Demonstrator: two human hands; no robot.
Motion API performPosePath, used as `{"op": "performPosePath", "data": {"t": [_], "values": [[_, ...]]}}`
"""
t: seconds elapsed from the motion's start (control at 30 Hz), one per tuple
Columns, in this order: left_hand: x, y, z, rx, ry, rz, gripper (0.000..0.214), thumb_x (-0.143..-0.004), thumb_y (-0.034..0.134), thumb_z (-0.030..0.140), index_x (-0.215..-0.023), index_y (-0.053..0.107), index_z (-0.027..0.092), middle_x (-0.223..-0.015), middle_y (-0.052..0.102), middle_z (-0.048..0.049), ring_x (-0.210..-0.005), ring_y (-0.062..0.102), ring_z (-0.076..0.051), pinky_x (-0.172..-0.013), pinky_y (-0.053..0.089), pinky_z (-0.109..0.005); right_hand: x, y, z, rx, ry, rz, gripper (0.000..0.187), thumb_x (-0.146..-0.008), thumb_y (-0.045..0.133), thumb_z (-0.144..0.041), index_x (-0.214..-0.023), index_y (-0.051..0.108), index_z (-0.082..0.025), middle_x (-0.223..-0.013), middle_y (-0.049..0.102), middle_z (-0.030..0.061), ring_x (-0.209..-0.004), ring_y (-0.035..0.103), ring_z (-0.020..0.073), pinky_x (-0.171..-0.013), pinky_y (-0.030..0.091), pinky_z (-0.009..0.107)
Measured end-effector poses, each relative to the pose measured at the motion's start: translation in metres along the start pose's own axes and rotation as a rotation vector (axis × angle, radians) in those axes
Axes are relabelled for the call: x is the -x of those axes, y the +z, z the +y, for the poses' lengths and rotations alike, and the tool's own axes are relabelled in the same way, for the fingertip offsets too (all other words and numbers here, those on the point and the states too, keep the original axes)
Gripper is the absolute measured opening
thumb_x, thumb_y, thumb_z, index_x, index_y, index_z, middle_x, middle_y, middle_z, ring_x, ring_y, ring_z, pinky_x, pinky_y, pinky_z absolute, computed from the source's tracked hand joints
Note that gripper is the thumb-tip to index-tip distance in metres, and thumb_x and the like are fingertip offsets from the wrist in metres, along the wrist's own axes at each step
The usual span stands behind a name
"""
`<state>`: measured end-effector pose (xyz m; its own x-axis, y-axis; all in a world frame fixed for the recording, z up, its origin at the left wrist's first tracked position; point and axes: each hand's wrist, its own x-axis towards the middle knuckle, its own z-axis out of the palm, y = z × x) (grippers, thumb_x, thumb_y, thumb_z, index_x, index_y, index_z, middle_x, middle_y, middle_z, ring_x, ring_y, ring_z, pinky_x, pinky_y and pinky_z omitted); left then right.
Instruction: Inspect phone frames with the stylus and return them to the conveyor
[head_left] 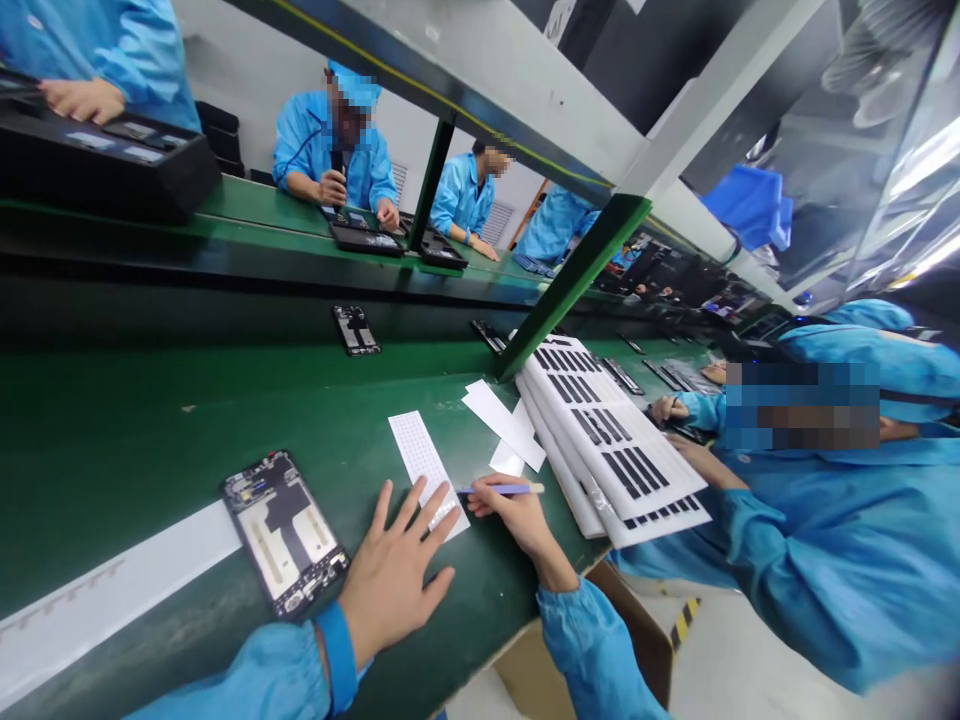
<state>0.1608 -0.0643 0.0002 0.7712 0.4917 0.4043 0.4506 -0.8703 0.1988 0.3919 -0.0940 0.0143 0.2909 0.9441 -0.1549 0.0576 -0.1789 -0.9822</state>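
My left hand [397, 575] lies flat with fingers spread, its fingertips on a narrow white sheet of small labels [420, 450]. Just right of that sheet, my right hand [517, 515] pinches a slim purple pen-like tool [525, 489], whose tip points left toward the sheet's edge. To the left of my left hand is an opened phone [285, 530], its circuit boards and inner frame facing up. The phone overlaps the end of a long white strip [127, 605] on the green bench [187, 420].
White sheets with black strips [600, 420] are stacked on my right, beside loose white papers [506, 425]. Another opened phone [357, 330] lies at the back. A green post [574, 285] rises from the bench. Co-workers in blue sit opposite and at right.
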Motion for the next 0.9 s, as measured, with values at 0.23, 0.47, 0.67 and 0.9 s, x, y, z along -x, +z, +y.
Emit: {"op": "performPosePath", "data": {"t": [0.23, 0.47, 0.67, 0.9], "values": [[-0.0008, 0.0026, -0.0029, 0.052, -0.008, -0.065, 0.059, -0.091, 0.048, 0.046, -0.146, 0.039, 0.028, -0.155, 0.033, -0.0052, -0.142, 0.03, -0.03, -0.118, 0.011, -0.054, -0.0033, -0.0013, 0.0031, 0.072, -0.006, 0.0, 0.033, -0.073, 0.079, -0.046, -0.076, 0.07, -0.014, -0.065, 0.072, 0.0068, -0.054, 0.067, 0.0159, -0.054, 0.056, 0.026], [-0.0023, -0.0001, -0.0015, 0.06, -0.021, -0.075, 0.056, -0.091, 0.048, 0.046, -0.144, 0.041, 0.029, -0.154, 0.034, -0.005, -0.141, 0.032, -0.03, -0.117, 0.013, -0.055, -0.0038, -0.0027, 0.0012, 0.071, -0.019, -0.069, 0.027, -0.074, 0.078, -0.041, -0.077, 0.072, -0.015, -0.067, 0.072, 0.0056, -0.058, 0.067, 0.0158, -0.057, 0.055, 0.025], [-0.0016, 0.0006, -0.0021, 0.062, -0.019, -0.077, 0.055, -0.092, 0.047, 0.047, -0.144, 0.042, 0.029, -0.154, 0.035, -0.0048, -0.141, 0.032, -0.03, -0.117, 0.013, -0.055, -0.0038, -0.0033, -0.0013, 0.081, -0.028, -0.092, 0.025, -0.073, 0.079, -0.038, -0.078, 0.072, -0.015, -0.068, 0.072, 0.005, -0.059, 0.067, 0.015, -0.058, 0.055, 0.024], [-0.002, 0.0013, -0.0026, 0.069, -0.004, -0.079, 0.056, -0.093, 0.047, 0.045, -0.146, 0.039, 0.03, -0.155, 0.034, -0.0054, -0.141, 0.031, -0.031, -0.117, 0.014, -0.057, -0.0038, -0.0043, -0.0002, 0.069, -0.021, -0.091, 0.03, -0.072, 0.08, -0.042, -0.08, 0.074, -0.014, -0.069, 0.073, 0.0065, -0.06, 0.068, 0.0164, -0.059, 0.056, 0.026]]}}
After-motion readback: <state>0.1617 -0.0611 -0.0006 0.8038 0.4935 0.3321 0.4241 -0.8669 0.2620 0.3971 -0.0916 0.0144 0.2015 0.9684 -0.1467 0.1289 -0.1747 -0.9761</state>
